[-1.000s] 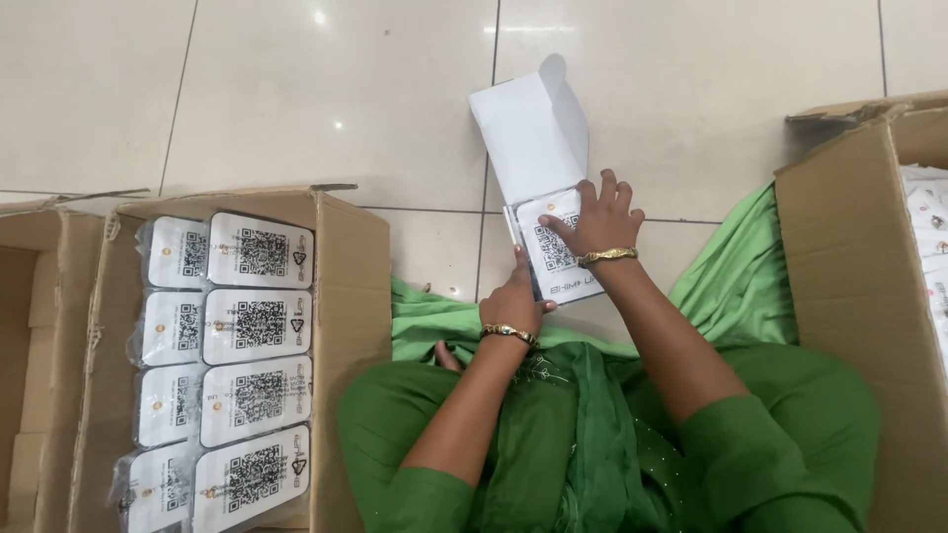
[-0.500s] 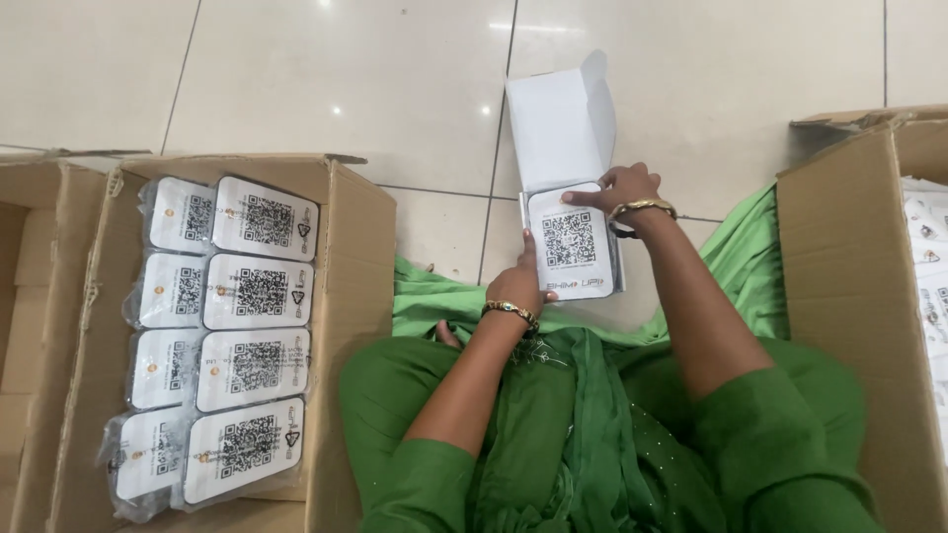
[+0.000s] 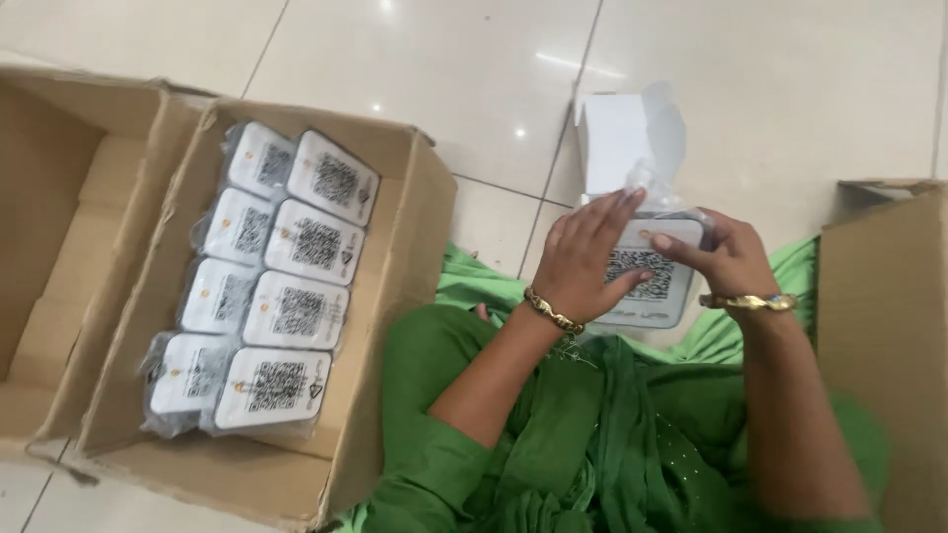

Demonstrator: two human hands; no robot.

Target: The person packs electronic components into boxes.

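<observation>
Both hands, the left hand [image 3: 585, 259] and right hand [image 3: 721, 259], pinch a white card in clear wrap [image 3: 647, 271] by the white box [image 3: 617, 148] on the floor [image 3: 444, 59].

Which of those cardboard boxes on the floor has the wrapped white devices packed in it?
The middle cardboard box, left of the person's left hand. It holds rows of wrapped devices; the far-left box shows only bare cardboard.

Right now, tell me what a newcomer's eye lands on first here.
First, the two hands at centre right: the left hand and right hand grip a white device in a clear bag, with a small open white box behind it on the tiled floor. Next, at left, an open cardboard box holds rows of the same bagged devices.
</observation>
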